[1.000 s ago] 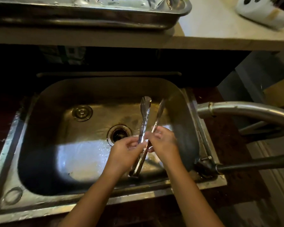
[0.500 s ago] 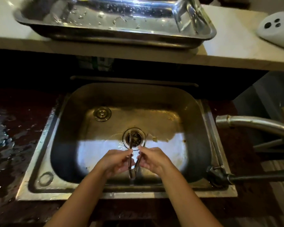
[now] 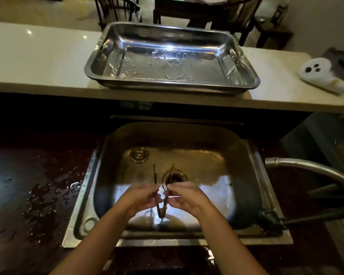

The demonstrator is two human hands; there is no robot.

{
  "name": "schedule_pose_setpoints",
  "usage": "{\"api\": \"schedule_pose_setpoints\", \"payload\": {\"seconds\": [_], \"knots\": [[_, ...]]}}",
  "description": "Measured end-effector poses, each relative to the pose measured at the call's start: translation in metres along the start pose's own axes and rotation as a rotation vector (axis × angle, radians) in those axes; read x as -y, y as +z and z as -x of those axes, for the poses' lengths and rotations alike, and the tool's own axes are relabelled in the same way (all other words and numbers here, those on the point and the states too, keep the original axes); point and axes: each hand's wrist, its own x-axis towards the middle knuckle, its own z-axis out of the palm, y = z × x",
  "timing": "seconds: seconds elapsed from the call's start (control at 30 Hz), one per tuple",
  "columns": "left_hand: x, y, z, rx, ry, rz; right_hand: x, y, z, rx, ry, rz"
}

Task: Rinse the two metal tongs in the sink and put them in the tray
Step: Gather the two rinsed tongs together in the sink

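Observation:
One pair of metal tongs (image 3: 161,207) hangs over the steel sink (image 3: 187,139), hinge end toward me and its two arms spread apart toward the drain (image 3: 175,178). My left hand (image 3: 141,197) grips the left arm and my right hand (image 3: 184,196) grips the right arm. Both hands are blurred. The steel tray (image 3: 171,90) stands on the pale raised counter behind the sink; it holds only water drops and a small puddle. A second pair of tongs is not in sight.
A curved metal faucet (image 3: 310,169) reaches in from the right, its base at the sink's right rim. The dark counter (image 3: 34,185) left of the sink is wet. A white device (image 3: 322,76) lies on the pale counter at far right. Chairs stand beyond.
The view has tilted up, so the whole tray now shows. The tongs have come nearer me and lower over the basin, and their arms now spread wider between my hands.

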Motion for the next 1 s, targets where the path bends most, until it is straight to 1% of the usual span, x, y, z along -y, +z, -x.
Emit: {"api": "schedule_pose_setpoints", "payload": {"seconds": [0.07, 0.13, 0.2, 0.33, 0.43, 0.53, 0.6, 0.77, 0.9, 1.0], "knots": [[-0.008, -0.006, 0.014, 0.015, 0.094, -0.142, 0.006, 0.007, 0.014, -0.003, -0.094, 0.101], [-0.015, -0.011, 0.030, 0.046, 0.198, -0.211, 0.010, 0.014, 0.029, -0.024, -0.206, 0.158], [-0.024, -0.014, 0.045, 0.067, 0.303, -0.229, 0.012, 0.021, 0.043, -0.057, -0.335, 0.162], [-0.042, -0.023, 0.070, 0.138, 0.517, -0.359, 0.017, 0.036, 0.063, -0.114, -0.537, 0.159], [-0.060, -0.030, 0.085, 0.155, 0.708, -0.394, 0.023, 0.047, 0.073, -0.187, -0.682, 0.124], [-0.085, -0.033, 0.095, 0.169, 0.851, -0.353, 0.042, 0.054, 0.083, -0.250, -0.870, 0.137], [-0.104, -0.032, 0.100, 0.178, 0.916, -0.331, 0.063, 0.058, 0.090, -0.282, -0.975, 0.140], [-0.165, -0.024, 0.112, 0.161, 1.081, -0.275, 0.131, 0.061, 0.109, -0.332, -1.186, 0.278], [-0.225, -0.011, 0.116, 0.160, 1.151, -0.264, 0.199, 0.060, 0.116, -0.358, -1.273, 0.394], [-0.272, 0.001, 0.113, 0.115, 1.158, -0.239, 0.252, 0.055, 0.114, -0.380, -1.290, 0.440]]}}
